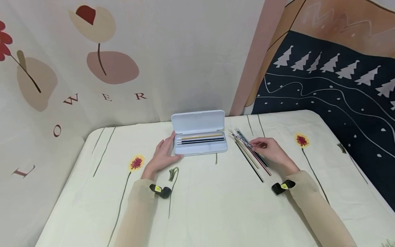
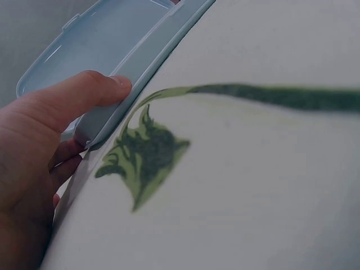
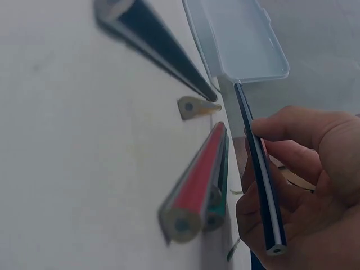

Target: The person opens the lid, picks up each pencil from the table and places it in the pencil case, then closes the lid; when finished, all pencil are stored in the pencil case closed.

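An open light-blue pencil case [image 1: 192, 149] lies with its lid tilted up at the back; several pencils [image 1: 202, 140] rest inside. My left hand [image 1: 162, 155] grips its left end; in the left wrist view the thumb of that hand [image 2: 56, 121] presses the front edge of the case [image 2: 101, 121], fingers round the side. Right of the case, my right hand [image 1: 271, 151] is over a loose pile of pencils [image 1: 250, 156]. The right wrist view shows this hand [image 3: 315, 169] pinching a dark, silver-striped pencil [image 3: 263, 180] above the red pencil [image 3: 194, 188] and others.
The cloth [image 1: 216, 206] under everything is white with printed flowers and stems. Behind the case hangs a pale printed curtain [image 1: 191, 68]; a dark cloth with tree shapes [image 1: 308, 85] is at the right. Wrist cameras sit on both sleeves.
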`<state>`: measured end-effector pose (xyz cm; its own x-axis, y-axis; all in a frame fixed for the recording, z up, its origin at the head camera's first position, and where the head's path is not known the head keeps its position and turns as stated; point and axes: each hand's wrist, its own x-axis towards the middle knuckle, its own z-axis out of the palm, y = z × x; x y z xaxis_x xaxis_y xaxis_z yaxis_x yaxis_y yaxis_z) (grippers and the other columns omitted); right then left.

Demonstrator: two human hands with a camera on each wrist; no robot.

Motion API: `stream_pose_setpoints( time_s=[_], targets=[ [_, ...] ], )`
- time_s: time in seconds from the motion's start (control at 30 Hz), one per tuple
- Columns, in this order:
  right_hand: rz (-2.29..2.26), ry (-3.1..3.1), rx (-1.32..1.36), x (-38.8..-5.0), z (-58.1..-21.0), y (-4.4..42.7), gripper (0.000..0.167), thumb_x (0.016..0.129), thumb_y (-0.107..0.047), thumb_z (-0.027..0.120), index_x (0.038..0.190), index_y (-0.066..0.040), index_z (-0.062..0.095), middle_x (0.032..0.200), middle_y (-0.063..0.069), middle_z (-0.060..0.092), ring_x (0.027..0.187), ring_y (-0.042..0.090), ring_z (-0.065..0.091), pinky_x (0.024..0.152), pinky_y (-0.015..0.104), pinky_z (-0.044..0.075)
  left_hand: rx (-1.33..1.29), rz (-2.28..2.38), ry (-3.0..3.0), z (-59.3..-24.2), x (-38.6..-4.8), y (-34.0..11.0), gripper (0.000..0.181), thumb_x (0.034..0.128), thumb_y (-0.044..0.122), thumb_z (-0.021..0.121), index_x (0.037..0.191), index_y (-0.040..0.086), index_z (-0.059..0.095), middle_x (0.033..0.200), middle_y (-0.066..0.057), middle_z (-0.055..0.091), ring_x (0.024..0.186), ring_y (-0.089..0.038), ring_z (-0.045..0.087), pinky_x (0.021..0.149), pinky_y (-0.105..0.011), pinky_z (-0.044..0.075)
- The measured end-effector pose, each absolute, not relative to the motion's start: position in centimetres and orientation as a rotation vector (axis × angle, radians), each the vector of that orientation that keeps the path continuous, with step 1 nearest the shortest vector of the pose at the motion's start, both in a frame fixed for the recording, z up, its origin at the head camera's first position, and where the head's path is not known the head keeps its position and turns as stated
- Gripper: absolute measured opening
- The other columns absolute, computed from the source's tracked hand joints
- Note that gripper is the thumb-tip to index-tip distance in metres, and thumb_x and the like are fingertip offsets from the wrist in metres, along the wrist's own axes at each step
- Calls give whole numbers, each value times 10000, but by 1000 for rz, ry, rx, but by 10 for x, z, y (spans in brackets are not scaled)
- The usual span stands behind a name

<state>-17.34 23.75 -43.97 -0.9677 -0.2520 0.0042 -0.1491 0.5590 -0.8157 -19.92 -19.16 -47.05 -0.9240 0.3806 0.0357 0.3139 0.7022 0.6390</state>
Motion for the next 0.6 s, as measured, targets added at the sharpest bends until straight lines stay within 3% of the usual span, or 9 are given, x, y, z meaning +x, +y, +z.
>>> stream_pose_setpoints(
  time_s=[0.33, 0.6],
  targets=[
    [-1388, 2650, -423, -167, -413, 213, 223, 896, 51, 606, 1098, 140, 634, 954, 239, 656, 813, 304, 584, 676, 253, 474, 583, 1034, 2808, -471, -199, -192, 1006, 830, 319, 723, 1539, 10, 79, 1574, -166, 198, 1431, -310, 192, 1169, -434, 9],
    [-1409, 2631, -431, -181, -432, 209, 240, 898, 18, 621, 1128, 64, 669, 961, 152, 657, 835, 261, 575, 659, 242, 476, 577, 1026, 2805, -471, -199, -192, 1006, 834, 325, 720, 1541, 16, 75, 1577, -158, 190, 1434, -303, 186, 1170, -414, 4]
  ],
)
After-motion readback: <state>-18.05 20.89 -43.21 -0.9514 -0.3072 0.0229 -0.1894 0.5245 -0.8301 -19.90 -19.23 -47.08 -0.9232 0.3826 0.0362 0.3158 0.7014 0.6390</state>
